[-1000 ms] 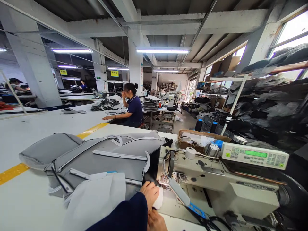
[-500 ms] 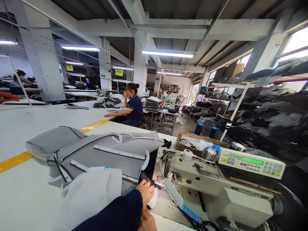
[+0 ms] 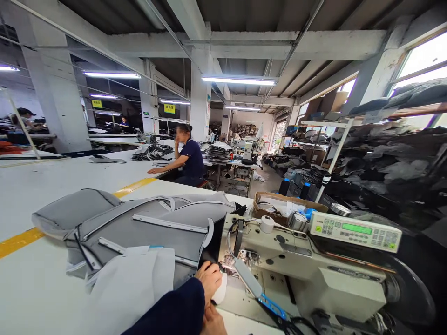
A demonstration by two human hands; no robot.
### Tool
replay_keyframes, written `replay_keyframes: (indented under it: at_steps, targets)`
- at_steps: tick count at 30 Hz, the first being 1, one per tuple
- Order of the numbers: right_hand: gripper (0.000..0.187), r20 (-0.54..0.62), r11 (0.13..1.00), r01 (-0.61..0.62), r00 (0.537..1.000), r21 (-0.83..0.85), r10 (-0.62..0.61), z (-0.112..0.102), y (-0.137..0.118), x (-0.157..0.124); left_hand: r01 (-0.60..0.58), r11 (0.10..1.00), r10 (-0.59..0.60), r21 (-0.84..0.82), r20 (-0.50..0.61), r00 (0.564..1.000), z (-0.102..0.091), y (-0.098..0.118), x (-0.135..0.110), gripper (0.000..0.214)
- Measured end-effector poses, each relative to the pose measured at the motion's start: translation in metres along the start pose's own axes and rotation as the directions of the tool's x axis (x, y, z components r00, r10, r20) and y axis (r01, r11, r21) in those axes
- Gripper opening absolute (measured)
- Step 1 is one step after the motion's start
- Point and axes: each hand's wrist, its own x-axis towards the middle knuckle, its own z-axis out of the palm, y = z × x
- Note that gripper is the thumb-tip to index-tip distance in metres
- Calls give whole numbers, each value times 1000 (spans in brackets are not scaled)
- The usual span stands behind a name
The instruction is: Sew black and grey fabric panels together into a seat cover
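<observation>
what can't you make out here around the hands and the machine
Head view only.
- Right hand: cut off by the bottom edge; grip unclear.
- Left hand: fingertips hidden under the hand, on the white cloth.
- Needle: lost among the sewing machine parts.
- Panel readout: too small to read.

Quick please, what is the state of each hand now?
Left hand: fingers curled on white cloth; grip unclear.
Right hand: mostly cut off, cannot be told.

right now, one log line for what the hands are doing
left hand on small white cloth at sewing machine | right hand just below, mostly cut off | grey cover on table
</observation>
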Motion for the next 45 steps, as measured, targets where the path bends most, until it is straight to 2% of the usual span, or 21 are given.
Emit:
replay_keyframes:
  at_steps: [3,7,9,11,15,16,17,20,25,30,34,38,42,45]
  targets:
    - [36,43,1000,-28,999,0,28,-26,-9,20,4,1000,-4,-6,52,999,-6,2,1,16]
    - [25,183,1000,26,983,-13,-23,-82,-22,59,-20,1000,20,-7,106,994,-19,2,-1,15]
    - [19,212,998,58,976,-7,-55,-104,-27,68,-33,999,33,0,126,991,-28,4,-4,13]
    - [25,239,999,47,970,6,-47,-116,-31,66,-23,1000,22,8,160,987,-38,6,-9,14]
    - [28,339,998,-10,941,64,-12,-119,-35,49,9,999,1,-35,278,961,-59,10,-17,27]
    - [28,367,996,2,930,86,-34,-119,-35,46,18,998,-1,-55,302,953,-63,10,-18,32]
    - [28,397,993,64,912,98,-98,-119,-35,44,24,997,1,-74,320,947,-65,8,-19,37]
    - [28,418,986,150,893,66,-164,-120,-33,44,21,994,17,-107,349,937,-69,3,-22,47]
    - [26,392,986,161,906,31,-161,-126,-36,50,-10,996,41,-93,344,938,-71,1,-28,41]
    - [23,357,979,201,912,35,-200,-129,-36,53,56,997,-69,46,387,919,-77,7,-33,44]
    - [17,393,981,185,899,63,-195,-128,-36,53,36,991,-85,128,405,910,-82,12,-34,51]
    - [17,397,983,176,899,57,-184,-130,-38,54,-17,990,-43,141,407,913,-81,13,-30,52]
    - [19,420,983,182,890,36,-180,-133,-37,58,-30,988,-38,150,429,902,-78,12,-26,45]
    - [17,469,980,197,862,38,-192,-135,-35,62,-20,989,-43,144,419,907,-79,12,-23,40]
